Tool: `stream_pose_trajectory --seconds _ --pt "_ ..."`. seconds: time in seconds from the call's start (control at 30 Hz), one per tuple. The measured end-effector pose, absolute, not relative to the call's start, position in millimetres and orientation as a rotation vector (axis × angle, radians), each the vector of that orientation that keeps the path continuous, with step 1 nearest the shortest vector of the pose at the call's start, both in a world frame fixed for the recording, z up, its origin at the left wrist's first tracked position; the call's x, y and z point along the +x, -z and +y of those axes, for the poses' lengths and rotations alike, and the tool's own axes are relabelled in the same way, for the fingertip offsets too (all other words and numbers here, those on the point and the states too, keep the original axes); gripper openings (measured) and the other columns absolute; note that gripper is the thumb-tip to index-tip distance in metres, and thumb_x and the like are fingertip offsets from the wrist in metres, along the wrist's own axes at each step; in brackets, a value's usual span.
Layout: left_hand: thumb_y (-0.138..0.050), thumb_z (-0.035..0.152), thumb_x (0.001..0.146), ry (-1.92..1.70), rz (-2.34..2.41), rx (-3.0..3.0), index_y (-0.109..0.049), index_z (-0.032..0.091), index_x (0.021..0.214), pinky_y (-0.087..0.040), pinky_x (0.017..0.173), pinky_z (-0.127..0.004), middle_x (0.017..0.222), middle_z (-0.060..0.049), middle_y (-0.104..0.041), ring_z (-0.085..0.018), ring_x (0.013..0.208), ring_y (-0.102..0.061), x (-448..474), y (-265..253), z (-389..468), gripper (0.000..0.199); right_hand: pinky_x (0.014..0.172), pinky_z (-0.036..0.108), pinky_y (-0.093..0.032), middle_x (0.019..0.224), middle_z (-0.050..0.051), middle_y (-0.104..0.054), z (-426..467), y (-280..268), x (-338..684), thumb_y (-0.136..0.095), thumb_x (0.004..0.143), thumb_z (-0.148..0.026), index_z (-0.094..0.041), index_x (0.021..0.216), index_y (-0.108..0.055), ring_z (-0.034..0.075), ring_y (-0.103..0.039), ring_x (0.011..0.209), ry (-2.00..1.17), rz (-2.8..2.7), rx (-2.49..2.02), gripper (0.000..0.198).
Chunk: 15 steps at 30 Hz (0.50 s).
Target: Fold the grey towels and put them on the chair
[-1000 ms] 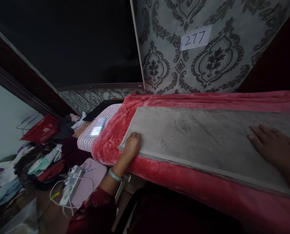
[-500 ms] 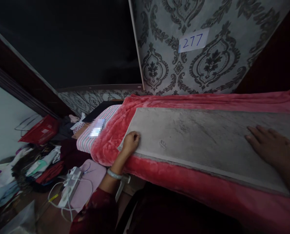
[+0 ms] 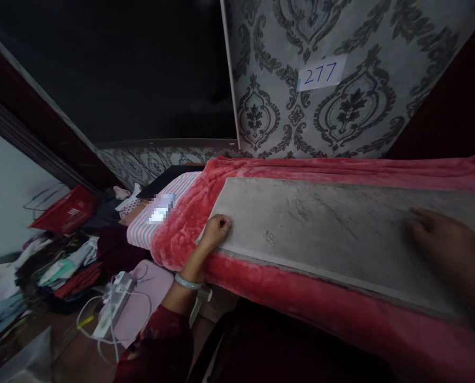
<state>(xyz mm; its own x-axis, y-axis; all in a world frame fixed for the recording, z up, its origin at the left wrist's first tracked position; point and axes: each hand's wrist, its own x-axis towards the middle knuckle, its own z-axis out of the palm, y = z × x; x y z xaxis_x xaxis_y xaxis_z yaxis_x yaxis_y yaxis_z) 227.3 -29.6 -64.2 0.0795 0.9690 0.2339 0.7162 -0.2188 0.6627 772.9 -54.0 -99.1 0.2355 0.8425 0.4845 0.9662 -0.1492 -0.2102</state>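
Trainee: Where is the cloth (image 3: 321,234)?

Operator: Working remotely, I see it flat and lengthwise on the red blanket (image 3: 285,285). Its right end runs out of view.

Trainee: State of each grip?

Operator: Left grip (image 3: 215,231): narrow. The fingers curl into a loose fist at the near left corner of the cloth; I cannot tell whether fabric is caught inside. Right grip (image 3: 447,242): partly curled above or on the right part of the cloth. Blur hides the fingertips; I cannot tell its width, nor whether it touches.

Trainee: Handling class?

Operator: I judge the cloth light, soft, limp and hard to damage. The plush blanket probably resists sliding, so a one-sided pull may skew or wrinkle it.

Trainee: Hold points?

Operator: I specify the edges, ideally the two left corners. A pinch at the small pale patch (image 3: 269,237), inboard of the edge, would likely raise only a fold.
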Motion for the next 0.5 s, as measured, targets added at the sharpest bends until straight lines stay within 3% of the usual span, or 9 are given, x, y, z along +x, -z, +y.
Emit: stream_pose_trajectory --seconds 0.2,0.3,0.4,0.5 --pt "-0.056 0.010 0.075 -0.926 1.662 2.023 -0.061 0.017 0.068 -0.046 0.069 -0.025 0.070 0.001 -0.061 -0.013 0.067 -0.054 228 63 -29 0.012 0.072 0.031 -0.048 0.091 0.007 -0.072 -43 41 567 -0.061 0.084 -0.021 -0.021 0.093 -0.073 0.019 -0.064 0.079 -0.314 -1.958 -1.350 0.015" --pt "-0.056 0.009 0.076 -0.944 1.657 2.048 -0.061 0.018 0.068 -0.046 0.071 -0.026 0.072 0.000 -0.060 -0.014 0.070 -0.055 231 64 -30 0.013 0.070 0.026 -0.047 0.086 0.003 -0.069 -39 49 470 -0.061 0.080 -0.012 -0.020 0.093 -0.072 0.015 -0.063 0.074 -0.612 -2.077 -1.169 0.018" --pt "-0.057 0.008 0.077 -0.966 1.652 2.064 -0.062 0.018 0.069 -0.046 0.074 -0.027 0.074 -0.001 -0.061 -0.015 0.073 -0.056 232 67 -32 0.013 0.075 0.026 -0.046 0.089 0.003 -0.068 -33 65 414 -0.063 0.076 -0.004 -0.019 0.099 -0.071 0.015 -0.061 0.078 -0.687 -2.104 -1.169 0.028" --pt "-0.058 0.008 0.078 -1.002 1.611 2.082 -0.063 0.018 0.071 -0.047 0.074 -0.027 0.076 -0.002 -0.062 -0.015 0.075 -0.058 232 71 -32 0.013 0.079 0.026 -0.044 0.088 0.003 -0.068 -25 75 392 -0.063 0.076 -0.002 -0.018 0.093 -0.070 0.015 -0.060 0.082 -0.690 -2.101 -1.200 0.025"
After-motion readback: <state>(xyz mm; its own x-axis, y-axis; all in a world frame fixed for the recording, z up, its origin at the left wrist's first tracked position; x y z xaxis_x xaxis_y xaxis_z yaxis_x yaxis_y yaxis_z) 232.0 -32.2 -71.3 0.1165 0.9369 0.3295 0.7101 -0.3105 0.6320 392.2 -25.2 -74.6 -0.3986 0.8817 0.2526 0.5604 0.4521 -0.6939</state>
